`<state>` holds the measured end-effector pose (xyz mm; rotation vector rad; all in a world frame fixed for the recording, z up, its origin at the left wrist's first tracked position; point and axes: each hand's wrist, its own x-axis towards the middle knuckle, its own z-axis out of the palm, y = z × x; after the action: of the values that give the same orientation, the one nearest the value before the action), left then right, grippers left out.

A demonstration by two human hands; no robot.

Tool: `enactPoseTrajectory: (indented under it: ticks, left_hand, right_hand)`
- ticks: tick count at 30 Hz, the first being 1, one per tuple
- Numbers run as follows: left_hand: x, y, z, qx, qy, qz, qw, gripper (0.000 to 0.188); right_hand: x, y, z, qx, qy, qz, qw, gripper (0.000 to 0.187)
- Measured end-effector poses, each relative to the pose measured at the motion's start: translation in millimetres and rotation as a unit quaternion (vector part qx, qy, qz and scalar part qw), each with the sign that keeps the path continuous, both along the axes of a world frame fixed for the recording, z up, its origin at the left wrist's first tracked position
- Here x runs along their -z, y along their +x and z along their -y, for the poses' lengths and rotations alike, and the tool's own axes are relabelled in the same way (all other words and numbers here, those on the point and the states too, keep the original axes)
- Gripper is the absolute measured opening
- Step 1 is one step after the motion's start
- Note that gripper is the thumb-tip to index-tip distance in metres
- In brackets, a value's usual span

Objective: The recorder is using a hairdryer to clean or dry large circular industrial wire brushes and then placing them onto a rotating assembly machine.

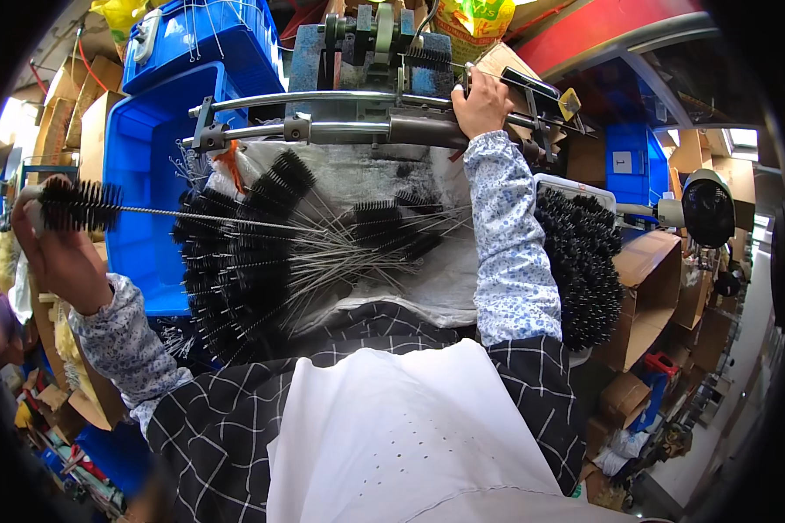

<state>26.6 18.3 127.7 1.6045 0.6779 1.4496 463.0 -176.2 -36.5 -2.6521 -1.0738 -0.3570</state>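
Observation:
At the far left, my left hand [68, 266] is closed round the bristle end of a black tube brush [83, 206]. The brush's twisted wire stem points right, over a fanned pile of black tube brushes [235, 261] in front of me. My right hand [483, 103] is closed at the machine's two steel rails [349, 129], on a dark handle partly hidden by the fingers. Just left of these fingers, another black brush [429, 58] lies beside the machine's green wheel [383, 35], its wire running toward my right hand.
Blue plastic bins [148, 157] stand to the left of the machine. Right of my right forearm, a white-rimmed container holds many upright black brushes [576, 261]. An open cardboard box [641, 296] and a dark lamp-like head on an arm [708, 209] are farther right.

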Motion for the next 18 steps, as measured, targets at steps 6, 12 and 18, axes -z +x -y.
enactPoseTrajectory:
  ticks: [6,12,18]
  left_hand:
    - [10,48,21,0.006,0.023,-0.038,0.999,0.021]
    - [4,29,16,0.003,-0.021,0.022,1.000,0.021]
    - [1,19,18,0.031,-0.048,0.057,0.997,0.021]
  right_hand:
    - [8,-4,-9,-0.031,0.070,-0.077,0.994,0.039]
    - [12,-18,-23,-0.042,0.088,-0.047,0.994,0.036]
    - [-4,-53,-52,-0.026,0.066,-0.075,0.995,0.036]
